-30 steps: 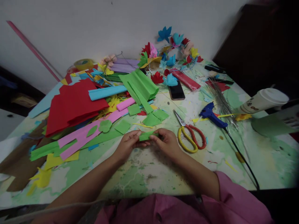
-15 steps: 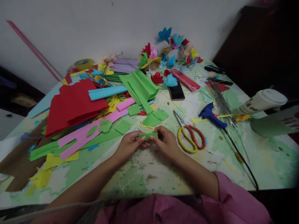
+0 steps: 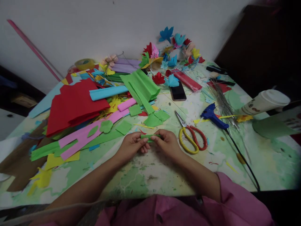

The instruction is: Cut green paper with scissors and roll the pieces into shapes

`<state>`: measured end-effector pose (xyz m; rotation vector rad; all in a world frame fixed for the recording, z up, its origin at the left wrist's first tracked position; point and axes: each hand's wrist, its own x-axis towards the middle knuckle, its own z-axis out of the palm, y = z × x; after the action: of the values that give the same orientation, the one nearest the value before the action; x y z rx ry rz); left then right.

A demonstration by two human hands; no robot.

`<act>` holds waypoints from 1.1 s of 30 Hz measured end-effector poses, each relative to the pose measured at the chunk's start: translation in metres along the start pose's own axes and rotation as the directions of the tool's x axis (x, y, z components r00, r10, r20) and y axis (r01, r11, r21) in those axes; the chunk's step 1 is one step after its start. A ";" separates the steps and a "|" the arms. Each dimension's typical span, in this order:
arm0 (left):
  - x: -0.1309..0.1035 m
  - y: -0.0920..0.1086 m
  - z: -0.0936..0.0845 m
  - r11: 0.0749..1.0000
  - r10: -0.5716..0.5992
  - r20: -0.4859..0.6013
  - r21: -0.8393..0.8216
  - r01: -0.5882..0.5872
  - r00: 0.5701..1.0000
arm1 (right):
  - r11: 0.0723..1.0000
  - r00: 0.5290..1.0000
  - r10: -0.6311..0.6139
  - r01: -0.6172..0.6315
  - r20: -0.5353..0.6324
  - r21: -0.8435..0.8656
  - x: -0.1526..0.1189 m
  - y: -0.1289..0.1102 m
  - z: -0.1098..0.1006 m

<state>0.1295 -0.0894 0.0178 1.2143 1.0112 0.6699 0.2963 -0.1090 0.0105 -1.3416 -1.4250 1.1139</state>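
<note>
Between both hands is a small folded piece of green crepe paper (image 3: 150,137), held just above the table near its front middle. My left hand (image 3: 133,145) pinches its left end between thumb and fingers. On its right end, the thumb and fingers of my right hand (image 3: 166,142) are closed. Part of the paper is hidden behind the thumbs. Scissors (image 3: 191,138) with one yellow and one red handle lie to the right of my right hand. Beyond the hands lie several cut green paper squares (image 3: 156,118).
A blue glue gun (image 3: 214,116) with a black cord, thin wires (image 3: 222,100) and a lidded paper cup (image 3: 264,102) are on the right. Red crepe paper (image 3: 75,105) and pink strips (image 3: 84,138) cover the left. Behind are a phone (image 3: 178,91) and paper flowers (image 3: 172,61).
The green piece has been turned or folded, so it looks narrower. The fingers of both hands have shifted around it, and my left fingers now show below it.
</note>
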 end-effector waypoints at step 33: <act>0.006 -0.003 0.001 0.994 0.068 -0.130 -0.081 -0.079 0.989 | 0.990 0.996 0.062 -0.053 -0.063 0.133 -0.004 0.002 0.011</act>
<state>0.1324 -0.0853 0.0136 1.1491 1.0360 0.8495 0.2862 -0.1138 0.0063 -1.3209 -1.2496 1.1685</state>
